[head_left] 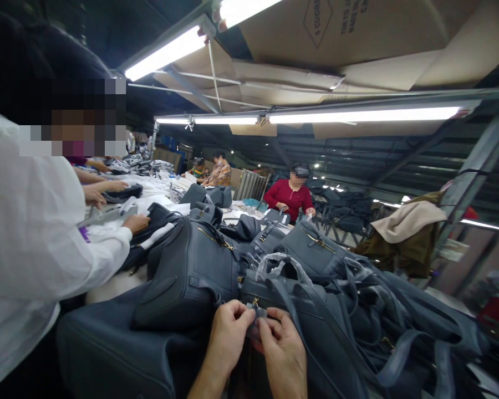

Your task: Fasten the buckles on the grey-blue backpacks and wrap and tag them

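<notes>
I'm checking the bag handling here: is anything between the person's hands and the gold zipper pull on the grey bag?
Nothing visible is. The left hand and right hand pinch a small grey piece directly below the gold zipper pull. A bag strap lies beyond the right hand, not between them.

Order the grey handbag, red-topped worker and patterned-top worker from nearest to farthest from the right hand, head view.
From the right hand:
1. Grey handbag, just ahead-left.
2. Person in red, across the table.
3. Person in patterned top, far left.
</notes>
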The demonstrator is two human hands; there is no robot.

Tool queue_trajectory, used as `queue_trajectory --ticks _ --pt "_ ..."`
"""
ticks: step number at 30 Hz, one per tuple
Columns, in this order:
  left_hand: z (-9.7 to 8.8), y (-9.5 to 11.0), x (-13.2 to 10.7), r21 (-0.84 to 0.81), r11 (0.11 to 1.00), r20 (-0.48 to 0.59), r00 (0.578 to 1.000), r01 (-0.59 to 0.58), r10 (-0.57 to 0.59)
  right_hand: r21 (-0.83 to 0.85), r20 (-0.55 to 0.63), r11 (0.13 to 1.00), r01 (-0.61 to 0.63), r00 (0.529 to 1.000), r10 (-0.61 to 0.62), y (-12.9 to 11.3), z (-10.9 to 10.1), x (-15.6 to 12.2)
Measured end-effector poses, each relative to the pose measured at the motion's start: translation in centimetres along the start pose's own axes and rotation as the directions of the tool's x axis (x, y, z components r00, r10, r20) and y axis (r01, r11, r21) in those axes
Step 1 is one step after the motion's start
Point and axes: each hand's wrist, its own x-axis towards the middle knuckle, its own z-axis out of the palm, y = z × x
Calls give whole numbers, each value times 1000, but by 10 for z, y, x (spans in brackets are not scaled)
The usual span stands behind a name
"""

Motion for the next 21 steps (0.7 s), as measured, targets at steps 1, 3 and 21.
queue_trajectory --ticks 1,3,21 --pt "0 0 0 -12 1000 6 1000 1 -1 1 -2 1000 1 1000 -1 -1 0 -1" --pt "1 -1 -1 -52 999 -6 1000 0 -1 -2 -7 1000 5 1000 -5 -3 1 -1" --pt "6 -9 -3 -182 983 -130 991 -24 0 38 -39 997 -72 997 73 5 -5 7"
